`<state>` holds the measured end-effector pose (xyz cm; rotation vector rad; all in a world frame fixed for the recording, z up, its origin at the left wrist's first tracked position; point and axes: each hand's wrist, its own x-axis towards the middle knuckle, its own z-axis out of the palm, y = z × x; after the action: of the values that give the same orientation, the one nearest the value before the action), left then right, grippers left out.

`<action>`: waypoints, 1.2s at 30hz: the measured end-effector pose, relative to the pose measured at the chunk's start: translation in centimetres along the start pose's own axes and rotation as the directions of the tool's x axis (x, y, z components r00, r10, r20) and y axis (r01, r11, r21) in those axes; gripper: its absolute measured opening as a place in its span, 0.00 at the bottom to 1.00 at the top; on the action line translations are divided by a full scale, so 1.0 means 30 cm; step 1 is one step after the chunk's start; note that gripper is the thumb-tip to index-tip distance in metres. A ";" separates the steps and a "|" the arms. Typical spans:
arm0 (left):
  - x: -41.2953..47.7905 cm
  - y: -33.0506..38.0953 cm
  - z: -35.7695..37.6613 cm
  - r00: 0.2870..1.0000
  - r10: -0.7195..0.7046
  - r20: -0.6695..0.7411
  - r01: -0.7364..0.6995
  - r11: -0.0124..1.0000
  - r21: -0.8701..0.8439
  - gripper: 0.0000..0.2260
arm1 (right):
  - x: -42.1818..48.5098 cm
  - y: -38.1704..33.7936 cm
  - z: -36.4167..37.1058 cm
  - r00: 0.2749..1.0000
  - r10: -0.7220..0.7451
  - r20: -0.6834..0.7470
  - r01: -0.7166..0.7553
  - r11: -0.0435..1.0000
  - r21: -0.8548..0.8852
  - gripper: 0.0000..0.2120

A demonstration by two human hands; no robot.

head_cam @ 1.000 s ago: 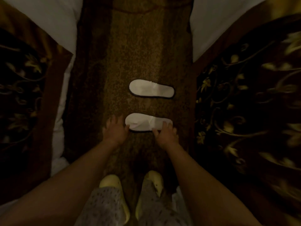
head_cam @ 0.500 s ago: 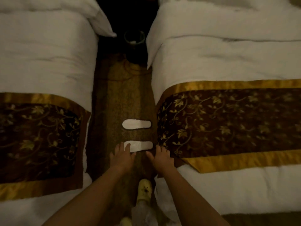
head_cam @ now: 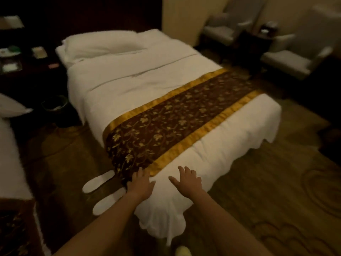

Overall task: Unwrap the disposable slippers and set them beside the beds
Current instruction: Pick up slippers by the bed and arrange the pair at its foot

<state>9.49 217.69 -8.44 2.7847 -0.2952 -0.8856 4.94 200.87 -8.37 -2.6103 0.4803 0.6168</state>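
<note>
Slippers, two white ones, far slipper (head_cam: 98,181) and near slipper (head_cam: 108,203), lie unwrapped and parallel on the carpet (head_cam: 60,163), just beside the bed's (head_cam: 147,74) left edge near its foot corner. That pair looks placed; whether more remain cannot be told. Left hand (head_cam: 141,184) and right hand (head_cam: 186,182) hover open and empty over the bed's foot. A second bed's edge (head_cam: 9,163) borders the aisle; armchairs (head_cam: 287,60) stand well apart.

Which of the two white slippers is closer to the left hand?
The nearer slipper, right beside the left hand; the other slipper lies farther up the aisle.
</note>
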 end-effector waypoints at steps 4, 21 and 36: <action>0.062 0.375 0.019 0.982 0.190 0.005 -0.189 0.969 0.163 0.26 | -0.033 0.361 -0.165 0.987 0.160 -0.029 -0.157 0.984 0.087 0.36; 0.450 1.917 0.146 0.877 0.459 0.140 -0.479 0.853 0.207 0.28 | 0.091 1.703 -0.836 0.885 0.461 -0.068 -0.424 0.858 0.291 0.35; 1.188 2.959 0.168 0.775 0.456 0.438 -0.611 0.720 0.331 0.27 | 0.720 2.495 -1.395 0.823 0.567 0.028 -0.540 0.767 0.346 0.35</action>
<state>23.76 122.96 -9.49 2.6264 -1.4799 -1.2259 6.45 112.46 -8.03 -2.1478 1.2963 0.5431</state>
